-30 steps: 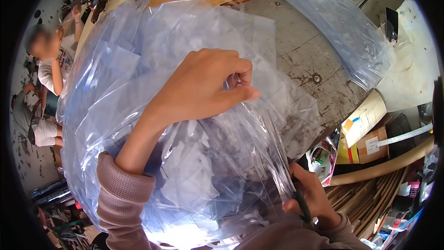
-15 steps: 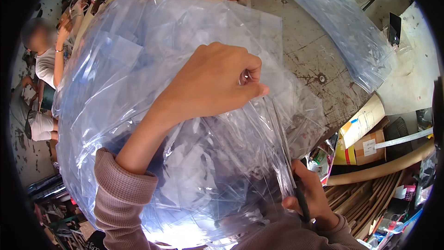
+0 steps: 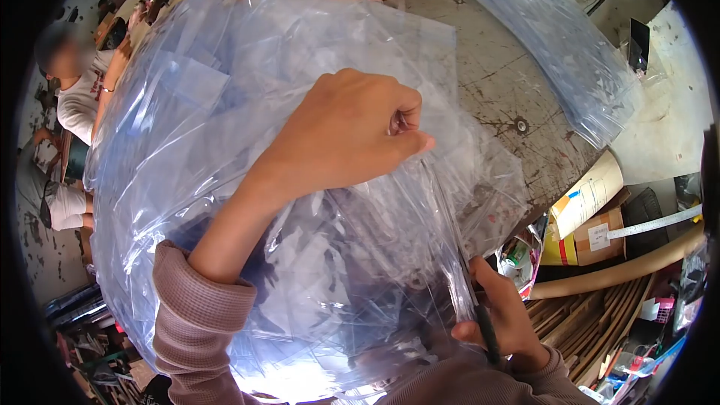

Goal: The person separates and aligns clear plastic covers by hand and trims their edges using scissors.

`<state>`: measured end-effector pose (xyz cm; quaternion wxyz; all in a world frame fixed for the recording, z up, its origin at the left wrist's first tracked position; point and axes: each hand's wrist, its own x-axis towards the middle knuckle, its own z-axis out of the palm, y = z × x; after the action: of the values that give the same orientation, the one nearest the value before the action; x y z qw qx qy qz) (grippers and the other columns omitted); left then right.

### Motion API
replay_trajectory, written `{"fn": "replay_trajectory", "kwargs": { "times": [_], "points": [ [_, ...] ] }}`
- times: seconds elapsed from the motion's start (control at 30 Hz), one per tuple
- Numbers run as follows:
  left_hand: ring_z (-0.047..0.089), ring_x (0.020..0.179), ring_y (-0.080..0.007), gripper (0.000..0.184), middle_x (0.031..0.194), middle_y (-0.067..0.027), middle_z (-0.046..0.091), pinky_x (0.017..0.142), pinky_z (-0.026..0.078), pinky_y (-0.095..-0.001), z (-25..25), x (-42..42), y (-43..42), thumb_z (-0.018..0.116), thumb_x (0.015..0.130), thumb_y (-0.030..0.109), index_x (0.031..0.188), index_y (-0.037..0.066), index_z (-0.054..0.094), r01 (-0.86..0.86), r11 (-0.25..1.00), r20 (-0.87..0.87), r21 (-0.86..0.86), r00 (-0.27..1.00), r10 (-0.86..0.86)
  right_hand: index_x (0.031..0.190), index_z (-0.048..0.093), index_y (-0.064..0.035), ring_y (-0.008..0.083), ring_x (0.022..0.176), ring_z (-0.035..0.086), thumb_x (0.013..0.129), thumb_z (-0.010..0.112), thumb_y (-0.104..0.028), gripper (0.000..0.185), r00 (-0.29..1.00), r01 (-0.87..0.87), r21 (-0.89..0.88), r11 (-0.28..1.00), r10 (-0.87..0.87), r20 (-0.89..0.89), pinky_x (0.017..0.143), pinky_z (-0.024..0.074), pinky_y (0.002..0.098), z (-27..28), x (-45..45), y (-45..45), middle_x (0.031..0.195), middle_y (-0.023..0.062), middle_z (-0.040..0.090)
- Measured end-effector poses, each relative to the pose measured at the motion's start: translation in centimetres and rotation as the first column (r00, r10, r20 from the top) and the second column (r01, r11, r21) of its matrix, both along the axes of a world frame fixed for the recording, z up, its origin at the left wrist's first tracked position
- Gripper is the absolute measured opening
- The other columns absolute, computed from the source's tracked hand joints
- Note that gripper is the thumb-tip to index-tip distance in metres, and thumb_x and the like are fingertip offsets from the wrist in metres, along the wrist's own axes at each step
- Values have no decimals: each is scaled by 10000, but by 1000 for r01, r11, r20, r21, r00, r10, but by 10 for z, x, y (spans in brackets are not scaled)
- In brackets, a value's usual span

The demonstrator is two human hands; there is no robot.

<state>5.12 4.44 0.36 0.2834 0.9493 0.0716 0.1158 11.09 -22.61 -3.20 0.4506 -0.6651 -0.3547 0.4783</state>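
The left hand [image 3: 352,127] is curled closed, thumb against fingers, pinching a gathered fold of the clear plastic sheeting [image 3: 292,52], which lies in a big crumpled heap beneath that hand and spreads out beyond it and to its left; a taut, shiny strip of the sheeting runs from its fingertips down to the right hand [image 3: 501,311], lower and nearer the body; the right hand is wrapped around a dark-handled tool [image 3: 487,326], apparently scissors, pointing up along that strip, though whether its blades are parted I cannot tell; beyond the right hand shows the scuffed tabletop [image 3: 499,79], with a flat stack of clear plastic [image 3: 555,52] farther off; to the right hand's right stands a cardboard box [image 3: 606,236]; well to the left hand's left is another person [image 3: 75,109].
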Motion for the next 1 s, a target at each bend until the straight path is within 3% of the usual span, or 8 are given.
{"fn": "replay_trajectory", "kwargs": {
  "times": [0.17, 0.23, 0.43, 0.87, 1.0],
  "points": [
    [570, 616, -248, 276, 638, -88, 574, 571, 419, -349, -1, 1, -2, 697, 752, 243, 667, 28, 546, -14, 999, 0, 32, 1000, 14, 1184, 464, 32, 144, 713, 512, 687, 785, -483, 784, 999, -16, 35, 999, 15, 46, 621, 425, 282, 1, 1, 2, 899, 106, 550],
    [570, 615, -250, 278, 636, -90, 574, 571, 419, -350, -1, 2, -2, 697, 753, 244, 666, 27, 546, -22, 999, -7, 28, 1000, 22, 1108, 502, 29, 106, 654, 464, 668, 789, -507, 750, 999, 38, -5, 999, -38, -23, 573, 389, 256, 5, 0, 5, 807, 63, 526],
    [571, 617, -252, 282, 635, -94, 578, 574, 423, -352, -1, 2, -3, 698, 755, 250, 667, 22, 557, -36, 999, -18, 23, 999, 37, 972, 534, 20, 73, 583, 385, 638, 796, -533, 698, 999, 49, -9, 999, -49, 6, 510, 316, 243, 2, 2, 4, 689, 3, 462],
    [568, 608, -226, 268, 632, -95, 571, 579, 431, -331, 1, 2, -3, 698, 764, 230, 680, 12, 567, -44, 999, -29, -3, 999, 44, 982, 542, 2, 59, 543, 352, 633, 783, -557, 701, 997, 80, 23, 997, -80, 23, 482, 276, 240, -12, 1, -7, 622, -22, 426],
    [560, 599, -225, 270, 628, -97, 565, 575, 427, -329, 1, 2, -3, 696, 764, 225, 675, 9, 560, -46, 999, -22, -6, 999, 45, 981, 531, -10, 48, 524, 330, 638, 774, -568, 699, 992, 103, 47, 994, -99, -72, 469, 252, 242, -15, -1, -7, 595, -42, 401]
  ]
}}
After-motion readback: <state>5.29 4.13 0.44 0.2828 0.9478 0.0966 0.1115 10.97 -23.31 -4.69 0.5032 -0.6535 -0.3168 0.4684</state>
